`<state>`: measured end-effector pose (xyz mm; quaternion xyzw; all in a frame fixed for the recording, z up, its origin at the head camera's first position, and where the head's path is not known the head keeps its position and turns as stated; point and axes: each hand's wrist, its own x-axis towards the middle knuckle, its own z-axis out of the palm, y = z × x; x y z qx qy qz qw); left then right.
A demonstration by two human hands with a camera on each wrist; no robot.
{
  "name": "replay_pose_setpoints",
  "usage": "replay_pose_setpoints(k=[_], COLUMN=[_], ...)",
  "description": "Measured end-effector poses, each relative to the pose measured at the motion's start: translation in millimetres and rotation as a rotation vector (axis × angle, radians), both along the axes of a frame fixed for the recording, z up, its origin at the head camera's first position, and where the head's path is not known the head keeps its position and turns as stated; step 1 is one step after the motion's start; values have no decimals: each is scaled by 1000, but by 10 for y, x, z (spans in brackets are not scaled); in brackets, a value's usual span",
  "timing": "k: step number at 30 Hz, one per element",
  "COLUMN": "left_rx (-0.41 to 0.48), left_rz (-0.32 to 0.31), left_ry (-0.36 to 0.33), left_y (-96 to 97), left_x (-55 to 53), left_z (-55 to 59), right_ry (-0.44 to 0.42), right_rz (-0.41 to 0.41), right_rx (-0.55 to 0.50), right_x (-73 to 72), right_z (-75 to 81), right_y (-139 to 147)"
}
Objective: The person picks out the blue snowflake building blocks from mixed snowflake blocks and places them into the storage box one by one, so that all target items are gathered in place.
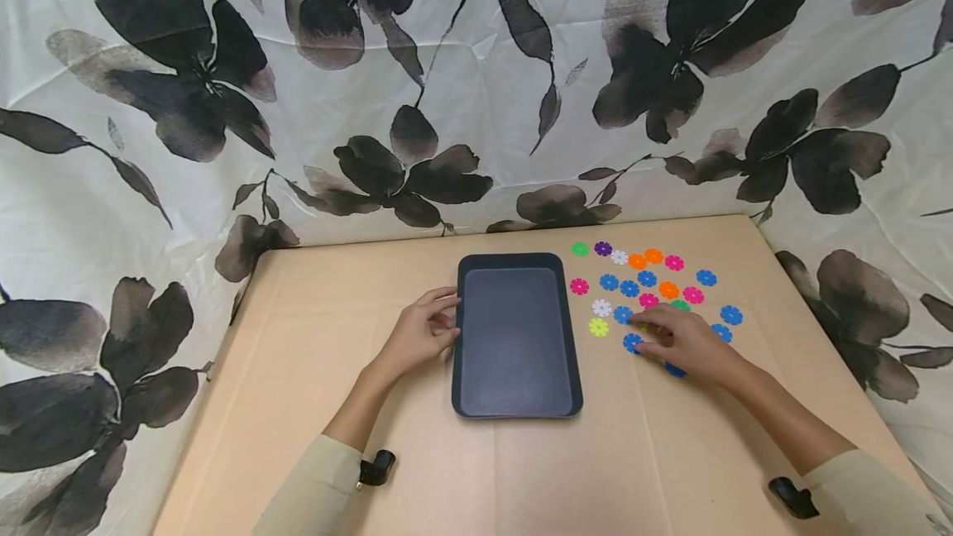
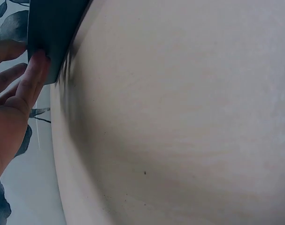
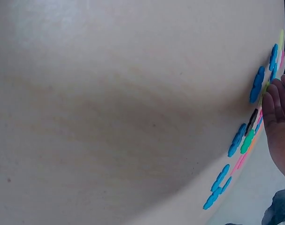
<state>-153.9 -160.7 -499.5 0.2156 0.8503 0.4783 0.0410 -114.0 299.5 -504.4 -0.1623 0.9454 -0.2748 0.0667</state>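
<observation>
A dark grey rectangular tray [image 1: 514,337] lies on the table, its long sides running away from me. My left hand [image 1: 420,329] touches the tray's left side with its fingertips; in the left wrist view the fingers [image 2: 32,77] rest against the outer wall. Over the scattered flower-shaped discs to the right of the tray is my right hand [image 1: 685,342]. Its thumb is right at a blue disc [image 1: 632,343], and its fingertips overlap another blue disc [image 1: 623,315]. The palm hides some discs. In the right wrist view its fingers [image 3: 276,101] are nearly straight.
More discs spread to the right and back, among them a green disc [image 1: 580,249], a purple one [image 1: 603,248], an orange one [image 1: 653,256] and a yellow one [image 1: 599,327]. A floral cloth [image 1: 476,98] hangs behind the tan table [image 1: 328,313].
</observation>
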Motion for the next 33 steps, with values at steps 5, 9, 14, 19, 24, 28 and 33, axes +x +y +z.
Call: replay_pose_setpoints(k=[5,9,14,19,24,28,33], left_rx=[-5,4,17,9,6,-4,-6], left_rz=[6,2,-2,7,19,19,14], left_ry=[15,14,-5,-40,-78,-76,-73], left_y=[-4,-4,-9,-20,-30,-36,-38], left_x=[-4,-11,-15,-28,-22,-19,-28], left_z=[-17,-31,-32,-32,-16,-16,-22], right_ry=[3,10,5,-29,-80,-105,-93], right_rz=[6,24,46,52,45,41,58], right_rx=[17,31,36,10,-23,-35,-46], right_x=[-7,-19,-40,-71,-102,-111,-101], right_z=[-18,-37,-49,-34,8,21,30], right_y=[-3,-6,-24,-48,-92,-112,-110])
